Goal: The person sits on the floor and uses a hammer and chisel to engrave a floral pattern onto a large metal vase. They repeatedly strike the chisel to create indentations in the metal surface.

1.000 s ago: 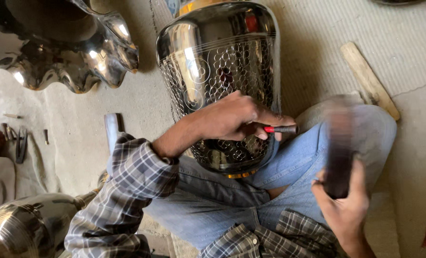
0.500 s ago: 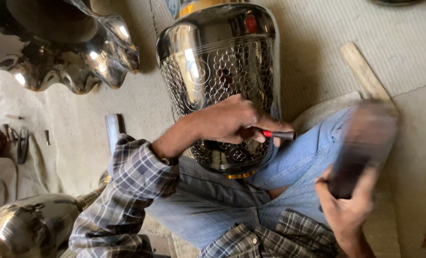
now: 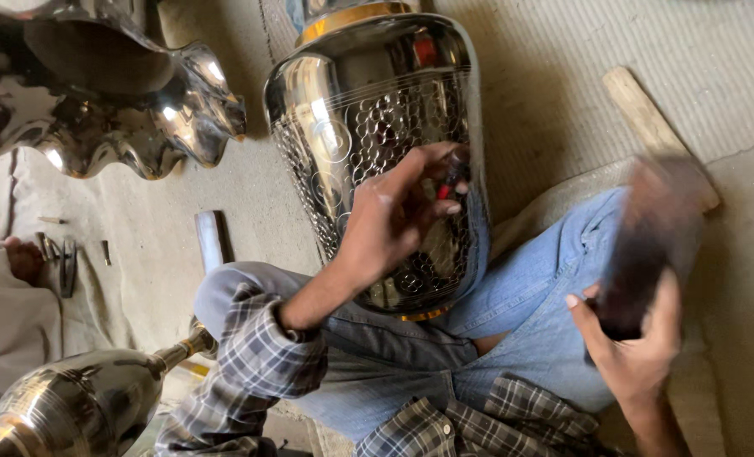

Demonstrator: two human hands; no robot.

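Observation:
A tall shiny metal vase (image 3: 368,110) with a hammered dimple pattern and a gold band lies across my lap, leaning on my jeans-clad legs. My left hand (image 3: 390,220), in a plaid sleeve, rests on the vase's patterned side. It pinches a small punch with a red mark (image 3: 449,182) against the metal. My right hand (image 3: 635,347) grips the handle of a dark mallet (image 3: 648,245), which is motion-blurred and raised to the right of the vase, clear of it.
A wavy-rimmed polished metal bowl (image 3: 98,110) sits at the upper left. Another shiny vessel (image 3: 72,406) lies at the lower left. A wooden stick (image 3: 648,118) lies on the mat at right, and a flat metal bar (image 3: 212,241) beside my knee. Another person's hand (image 3: 23,258) rests by small tools (image 3: 60,258).
The mallet in my right hand has swung upward and stays blurred. My left hand has shifted the punch a little higher on the vase's side.

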